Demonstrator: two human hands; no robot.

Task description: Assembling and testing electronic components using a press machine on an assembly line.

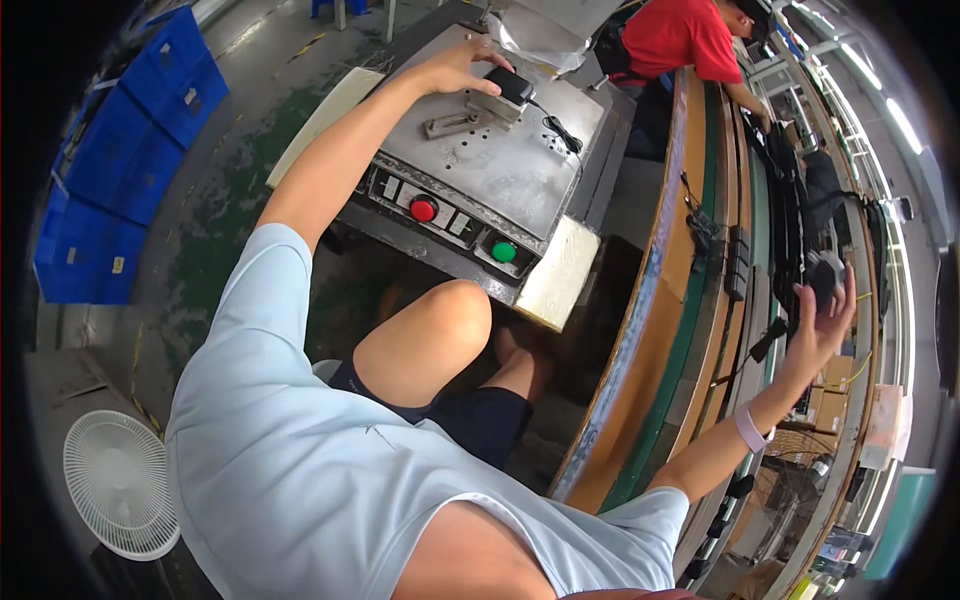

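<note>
My left hand (462, 70) reaches over the metal machine and has its thumb and fingers around a black power adapter (512, 86). The adapter sits at a metal fixture block (497, 108) on the machine's top plate. Its thin black cord (563, 135) trails over the plate in a bundle. Far to the right, my right hand (824, 325) is curled around a dark adapter-like piece (825, 278) above the conveyor line; the fingers partly cover it. A black cord end (768, 340) hangs beside that hand.
The machine front carries a red button (423, 208) and a green button (504, 251). Black adapters (737, 263) and bundled cords (704, 228) lie along the line (640, 400). A co-worker in red (680, 40) leans over its far end. Blue bins (130, 160) and a white fan (120, 485) stand left.
</note>
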